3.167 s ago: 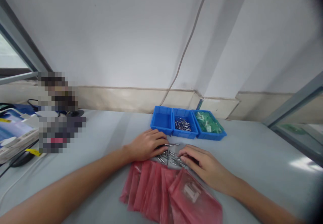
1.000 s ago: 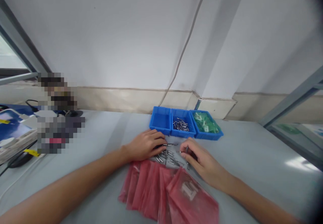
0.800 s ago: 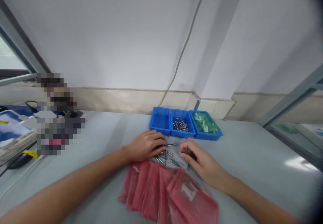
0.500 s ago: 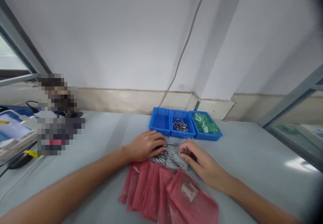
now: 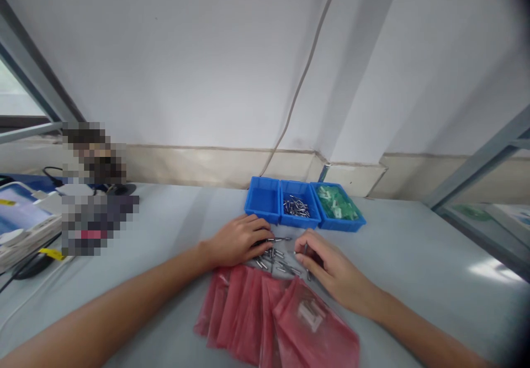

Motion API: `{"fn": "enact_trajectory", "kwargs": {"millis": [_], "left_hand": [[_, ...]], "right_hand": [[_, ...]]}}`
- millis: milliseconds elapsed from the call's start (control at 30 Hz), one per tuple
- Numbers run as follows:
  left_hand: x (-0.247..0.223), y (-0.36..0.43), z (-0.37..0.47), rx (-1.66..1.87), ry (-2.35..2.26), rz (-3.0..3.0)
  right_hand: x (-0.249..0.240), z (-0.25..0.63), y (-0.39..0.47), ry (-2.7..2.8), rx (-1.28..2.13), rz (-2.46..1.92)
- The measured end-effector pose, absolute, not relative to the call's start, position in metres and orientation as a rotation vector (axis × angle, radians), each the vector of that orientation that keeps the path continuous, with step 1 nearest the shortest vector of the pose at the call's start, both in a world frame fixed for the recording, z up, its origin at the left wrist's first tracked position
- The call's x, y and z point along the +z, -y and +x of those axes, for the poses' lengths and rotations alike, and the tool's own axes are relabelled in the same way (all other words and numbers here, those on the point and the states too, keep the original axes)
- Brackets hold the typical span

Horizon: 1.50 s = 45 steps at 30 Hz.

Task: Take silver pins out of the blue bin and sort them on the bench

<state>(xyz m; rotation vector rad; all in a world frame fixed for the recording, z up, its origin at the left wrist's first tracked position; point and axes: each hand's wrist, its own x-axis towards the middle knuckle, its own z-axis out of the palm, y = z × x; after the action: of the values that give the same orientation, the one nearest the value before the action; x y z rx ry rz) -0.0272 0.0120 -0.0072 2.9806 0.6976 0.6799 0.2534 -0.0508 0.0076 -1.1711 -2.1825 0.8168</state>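
Note:
Several small metal pins (image 5: 289,268) lie loose on the table between my two hands. My left hand (image 5: 242,239) rests palm down at their left side, its fingers bent over some of them; what is under the palm is hidden. On the right, my right hand (image 5: 317,255) is curled with thumb and forefinger pinched on a metal pin (image 5: 306,247). Nearer to me, red plastic bags (image 5: 248,315) lie fanned out and overlapping. The top bag (image 5: 327,335) at the right has small pale pieces showing through it.
Behind my hands stand three blue bins: an empty one (image 5: 264,198), one with metal pins (image 5: 298,202), and one with green packets (image 5: 337,205). A power strip (image 5: 31,241) and cables lie at the left. Metal frames rise on both sides.

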Motion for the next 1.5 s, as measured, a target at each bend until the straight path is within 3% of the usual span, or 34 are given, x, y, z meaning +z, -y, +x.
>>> {"fn": "enact_trajectory", "kwargs": {"millis": [1500], "left_hand": [[-0.0071, -0.0117, -0.0263, 0.698, -0.700, 2.969]], "right_hand": [[0.0091, 0.2536, 0.0515, 2.271, 0.799, -1.124]]}}
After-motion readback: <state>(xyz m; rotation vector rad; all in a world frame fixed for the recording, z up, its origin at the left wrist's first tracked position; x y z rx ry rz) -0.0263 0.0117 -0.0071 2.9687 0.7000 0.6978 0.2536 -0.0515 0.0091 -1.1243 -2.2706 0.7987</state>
